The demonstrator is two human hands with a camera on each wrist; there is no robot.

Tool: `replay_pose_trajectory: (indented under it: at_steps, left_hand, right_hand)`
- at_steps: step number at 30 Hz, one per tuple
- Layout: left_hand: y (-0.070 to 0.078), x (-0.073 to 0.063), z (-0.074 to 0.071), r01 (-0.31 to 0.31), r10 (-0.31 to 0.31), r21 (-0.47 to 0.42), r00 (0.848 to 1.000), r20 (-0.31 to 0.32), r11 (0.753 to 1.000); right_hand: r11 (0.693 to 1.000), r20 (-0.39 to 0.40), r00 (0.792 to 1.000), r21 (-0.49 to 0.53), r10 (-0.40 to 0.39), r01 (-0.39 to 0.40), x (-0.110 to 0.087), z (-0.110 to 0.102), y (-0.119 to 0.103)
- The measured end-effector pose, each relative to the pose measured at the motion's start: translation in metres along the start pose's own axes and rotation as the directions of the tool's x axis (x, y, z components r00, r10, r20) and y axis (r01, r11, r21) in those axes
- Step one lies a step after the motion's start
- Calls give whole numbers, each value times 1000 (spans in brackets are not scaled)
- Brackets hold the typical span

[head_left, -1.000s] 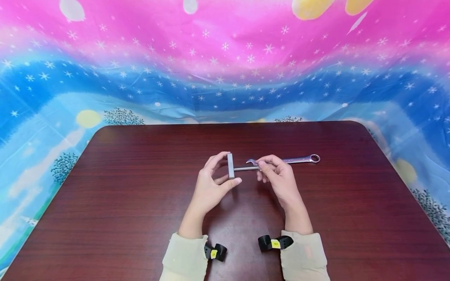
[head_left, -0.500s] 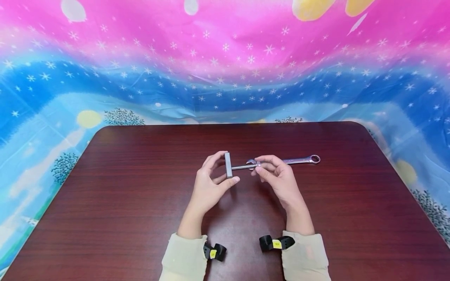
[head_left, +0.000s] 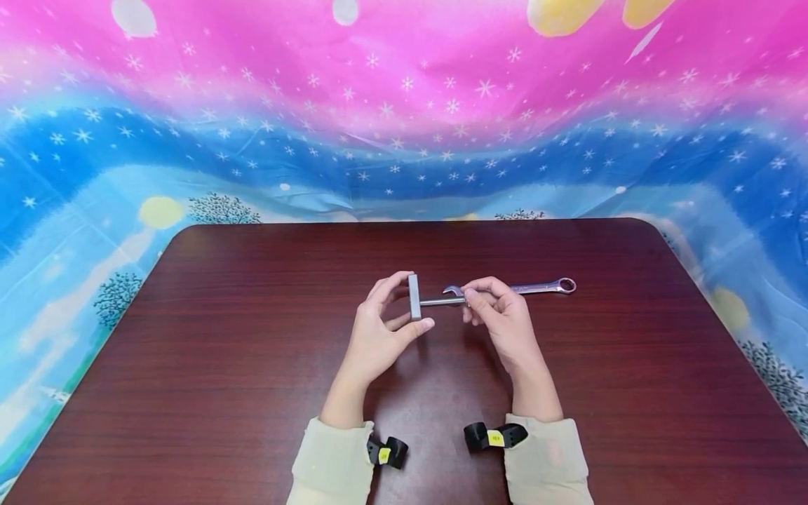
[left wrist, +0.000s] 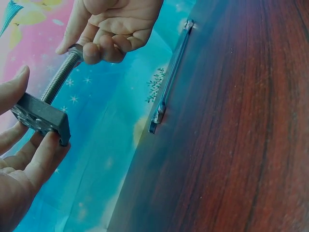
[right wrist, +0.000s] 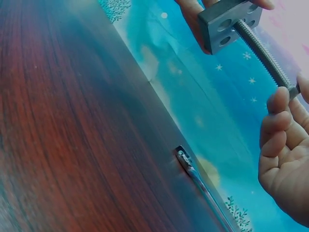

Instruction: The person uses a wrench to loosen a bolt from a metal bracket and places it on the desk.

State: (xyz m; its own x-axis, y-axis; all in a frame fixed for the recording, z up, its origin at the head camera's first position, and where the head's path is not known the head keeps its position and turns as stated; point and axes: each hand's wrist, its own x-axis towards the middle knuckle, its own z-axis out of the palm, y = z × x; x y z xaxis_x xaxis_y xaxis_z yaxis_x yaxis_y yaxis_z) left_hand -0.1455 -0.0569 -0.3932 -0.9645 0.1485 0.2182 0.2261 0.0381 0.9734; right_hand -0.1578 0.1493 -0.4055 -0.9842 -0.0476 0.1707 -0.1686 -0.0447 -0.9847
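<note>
Above the table, my left hand (head_left: 377, 330) grips a grey metal block (head_left: 414, 297) by its edges, thumb on the near side and fingers on the far side. Several round holes show in the block's face (right wrist: 224, 30) in the right wrist view. A threaded bolt (left wrist: 61, 77) runs from the middle of the block toward the right. At its other end my right hand (head_left: 501, 313) pinches the bolt's head (right wrist: 293, 91) between thumb and fingers. Behind the right hand a combination wrench (head_left: 541, 287) lies on the table, partly hidden by that hand.
The dark red wooden table (head_left: 221, 365) has a rounded far edge. A patterned cloth backdrop (head_left: 404, 140) hangs behind and on both sides. Black wrist cameras (head_left: 486, 436) with yellow labels sit at both sleeve cuffs.
My right thumb and fingers loosen and shift on the bolt's head half a second ago, then close on it again. The block tilts slightly left, then comes back. The wrench stays put.
</note>
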Motion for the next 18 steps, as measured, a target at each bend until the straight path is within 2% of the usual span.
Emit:
replay_pose_trajectory:
  at_steps: [8, 18]
  left_hand:
    - [0, 0, -2, 4, -4, 15, 1000, -21, 1000]
    - [2, 0, -2, 8, -8, 14, 1000, -19, 1000]
  right_hand:
    - [999, 69, 997, 20, -43, 42, -2, -3, -1]
    - [999, 39, 999, -41, 8, -7, -1, -1, 0]
